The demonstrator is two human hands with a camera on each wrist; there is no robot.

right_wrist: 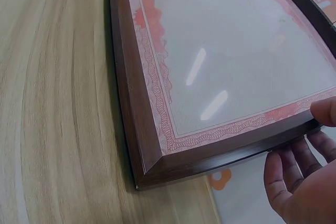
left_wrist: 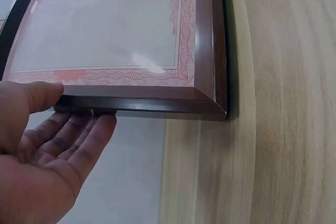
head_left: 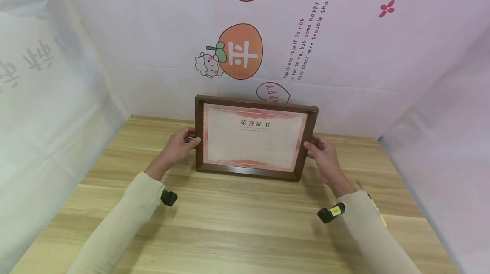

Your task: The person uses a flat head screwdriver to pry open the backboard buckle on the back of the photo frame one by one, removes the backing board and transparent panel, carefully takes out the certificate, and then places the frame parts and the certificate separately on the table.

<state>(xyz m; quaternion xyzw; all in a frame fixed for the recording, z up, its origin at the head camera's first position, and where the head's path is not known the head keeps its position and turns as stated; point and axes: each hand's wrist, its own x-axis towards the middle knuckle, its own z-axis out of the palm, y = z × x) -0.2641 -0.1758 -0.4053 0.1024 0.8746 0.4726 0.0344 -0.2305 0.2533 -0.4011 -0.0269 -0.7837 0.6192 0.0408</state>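
A brown picture frame [head_left: 249,172] with a pink-bordered certificate [head_left: 252,142] behind its clear front stands nearly upright at the back of the wooden table. My left hand [head_left: 180,145] grips its left side, and in the left wrist view the thumb lies on the front edge with the fingers behind. On the opposite side my right hand [head_left: 324,155] holds the frame the same way; the right wrist view shows that thumb on the rim [right_wrist: 236,139] and the fingers curled behind. The lower edge appears to rest on the tabletop. What lies behind the frame is hidden.
A screwdriver-like tool with a yellow handle [head_left: 379,212] lies on the table [head_left: 237,227], partly hidden by the right sleeve. Behind the frame rises a pale printed cloth wall [head_left: 160,44], with further cloth walls at left and right.
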